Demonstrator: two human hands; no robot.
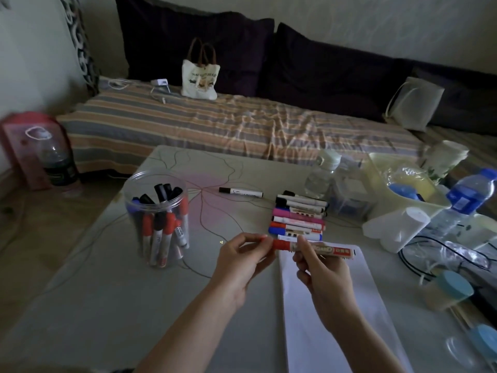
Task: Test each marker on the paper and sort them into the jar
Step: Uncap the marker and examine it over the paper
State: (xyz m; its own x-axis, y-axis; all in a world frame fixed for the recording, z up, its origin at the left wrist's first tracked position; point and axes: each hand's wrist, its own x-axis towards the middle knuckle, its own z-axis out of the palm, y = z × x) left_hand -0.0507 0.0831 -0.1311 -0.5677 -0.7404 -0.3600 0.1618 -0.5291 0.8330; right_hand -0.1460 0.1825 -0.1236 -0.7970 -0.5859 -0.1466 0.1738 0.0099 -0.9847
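From the head view I see both hands raised over the table (107, 278), just right of the jar (158, 219); the right hand (320, 267) has its fingers and thumb curled round the barrel of a red marker (317, 249), which lies level and crosswise above the far end of the paper (330, 305); the left hand (242, 257) pinches the red cap end of that same marker between thumb and fingertips; whether the cap is seated or just off I cannot tell, as the fingers cover the join.

The jar stands upright and open on the table, clear-walled, holding a bunch of markers with red and black caps; some stand cap down, some cap up.

Beyond the paper and to the right of the jar, a row of markers (298, 219) lies side by side, touching one another, with black, pink, red and blue caps; a single black marker (240, 192) lies apart from the row, between it and the jar, further back.

Well right of the jar I see a clear bottle (320, 179), a blue-capped bottle (468, 195), a yellowish tub (376, 168) and black cables (435, 254); behind the table is a striped bed (188, 125) with a tote bag (200, 79) on it.
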